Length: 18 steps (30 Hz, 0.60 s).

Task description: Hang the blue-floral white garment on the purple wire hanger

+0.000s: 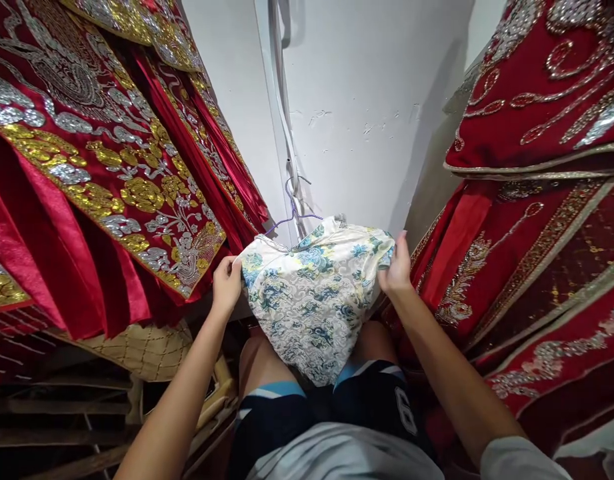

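Observation:
A white garment with a blue and yellow floral print [311,300] hangs spread out in front of my legs. My left hand [227,283] pinches its upper left corner. At the upper right corner, the fingers of my right hand [397,267] are closed on the cloth, with the thumb pointing up. A purple wire hanger [295,212] shows just behind the garment's neckline, its hook by a white strap; its lower part is hidden by the cloth.
Red embroidered garments with gold and silver sequins [141,193] hang at the left. More red beaded garments [537,120] hang at the right. A white wall [357,133] stands ahead, and wooden slats [57,407] lie low at the left.

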Each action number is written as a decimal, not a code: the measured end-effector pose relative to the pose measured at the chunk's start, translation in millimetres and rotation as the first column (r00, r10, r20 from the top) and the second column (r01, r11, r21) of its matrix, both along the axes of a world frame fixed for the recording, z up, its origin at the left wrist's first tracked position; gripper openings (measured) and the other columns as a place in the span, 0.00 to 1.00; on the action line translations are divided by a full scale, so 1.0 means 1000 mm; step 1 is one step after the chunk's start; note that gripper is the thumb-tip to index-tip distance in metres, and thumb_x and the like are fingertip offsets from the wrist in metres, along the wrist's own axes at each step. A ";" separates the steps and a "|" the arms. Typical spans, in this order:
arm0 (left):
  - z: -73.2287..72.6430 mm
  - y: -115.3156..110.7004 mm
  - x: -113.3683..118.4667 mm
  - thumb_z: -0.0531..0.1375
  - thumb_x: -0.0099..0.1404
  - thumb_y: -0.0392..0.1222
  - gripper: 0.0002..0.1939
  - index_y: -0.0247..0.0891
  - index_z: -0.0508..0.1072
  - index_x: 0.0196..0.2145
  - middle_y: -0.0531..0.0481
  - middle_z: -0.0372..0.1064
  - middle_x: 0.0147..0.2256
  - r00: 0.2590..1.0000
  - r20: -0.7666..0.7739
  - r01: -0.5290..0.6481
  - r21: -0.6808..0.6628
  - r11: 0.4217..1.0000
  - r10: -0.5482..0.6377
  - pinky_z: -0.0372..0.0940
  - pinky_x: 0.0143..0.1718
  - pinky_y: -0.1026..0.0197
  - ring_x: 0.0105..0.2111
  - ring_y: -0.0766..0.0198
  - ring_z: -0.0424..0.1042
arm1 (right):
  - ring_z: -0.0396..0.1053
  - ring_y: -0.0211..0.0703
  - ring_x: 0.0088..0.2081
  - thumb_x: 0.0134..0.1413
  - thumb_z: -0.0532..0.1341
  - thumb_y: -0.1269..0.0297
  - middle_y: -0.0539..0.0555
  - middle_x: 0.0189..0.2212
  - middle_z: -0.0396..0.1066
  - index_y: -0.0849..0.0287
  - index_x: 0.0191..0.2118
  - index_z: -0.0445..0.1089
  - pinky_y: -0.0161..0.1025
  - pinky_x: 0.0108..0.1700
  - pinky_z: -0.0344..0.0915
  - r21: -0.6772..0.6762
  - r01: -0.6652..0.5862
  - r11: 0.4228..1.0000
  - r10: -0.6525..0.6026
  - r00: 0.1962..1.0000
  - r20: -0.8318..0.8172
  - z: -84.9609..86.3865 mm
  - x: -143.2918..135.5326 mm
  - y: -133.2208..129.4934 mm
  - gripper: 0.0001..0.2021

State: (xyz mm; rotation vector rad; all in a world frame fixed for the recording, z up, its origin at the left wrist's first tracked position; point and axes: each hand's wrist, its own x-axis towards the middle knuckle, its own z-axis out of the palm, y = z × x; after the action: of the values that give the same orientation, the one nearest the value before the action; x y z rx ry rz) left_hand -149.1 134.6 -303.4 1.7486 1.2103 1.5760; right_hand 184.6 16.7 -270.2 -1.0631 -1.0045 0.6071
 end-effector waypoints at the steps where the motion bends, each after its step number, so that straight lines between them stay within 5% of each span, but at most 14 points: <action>1: 0.002 -0.002 0.001 0.56 0.63 0.50 0.13 0.37 0.70 0.35 0.52 0.66 0.31 0.999 -0.015 -0.028 0.020 0.999 0.028 0.59 0.36 0.62 0.32 0.62 0.65 | 0.71 0.57 0.53 0.56 0.55 0.36 0.59 0.48 0.74 0.55 0.56 0.67 0.51 0.47 0.72 0.005 0.048 0.999 -0.047 0.998 -0.038 0.005 0.004 0.004 0.32; 5: 0.015 -0.006 0.009 0.57 0.63 0.53 0.15 0.38 0.71 0.34 0.53 0.65 0.29 0.992 -0.118 -0.044 -0.002 0.999 0.043 0.58 0.33 0.63 0.30 0.63 0.63 | 0.64 0.59 0.60 0.58 0.51 0.35 0.61 0.60 0.65 0.55 0.64 0.58 0.55 0.53 0.69 0.016 0.115 0.993 -0.115 0.993 -0.002 0.040 0.007 0.017 0.37; 9: 0.024 -0.002 0.017 0.59 0.60 0.52 0.14 0.38 0.70 0.32 0.53 0.66 0.28 0.978 -0.209 -0.024 -0.026 0.999 0.018 0.57 0.32 0.63 0.29 0.63 0.62 | 0.60 0.57 0.63 0.61 0.41 0.33 0.59 0.62 0.62 0.53 0.68 0.52 0.59 0.58 0.65 0.067 -0.094 0.993 0.081 0.980 0.182 0.071 -0.022 0.005 0.38; 13: 0.019 0.010 0.031 0.56 0.60 0.48 0.11 0.38 0.69 0.29 0.53 0.65 0.27 0.988 -0.155 -0.014 -0.065 0.998 0.004 0.57 0.33 0.63 0.29 0.63 0.63 | 0.56 0.55 0.66 0.62 0.46 0.35 0.54 0.63 0.61 0.48 0.68 0.52 0.57 0.64 0.59 0.121 -0.280 0.952 0.256 0.949 0.185 0.076 -0.054 -0.018 0.35; 18: 0.009 0.020 0.046 0.56 0.61 0.49 0.11 0.38 0.68 0.29 0.54 0.65 0.26 0.984 -0.174 0.027 -0.029 0.999 -0.031 0.57 0.32 0.64 0.28 0.64 0.63 | 0.55 0.54 0.66 0.60 0.55 0.42 0.53 0.61 0.64 0.50 0.67 0.54 0.56 0.68 0.51 0.174 -0.357 0.918 0.339 0.932 0.128 0.080 -0.049 -0.018 0.33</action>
State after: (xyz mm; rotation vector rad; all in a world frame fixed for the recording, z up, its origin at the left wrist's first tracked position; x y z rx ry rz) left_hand -103.1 154.9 -294.0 1.9109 1.2743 1.4078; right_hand 135.5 -1.2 -190.2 -0.7490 -1.3254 0.7342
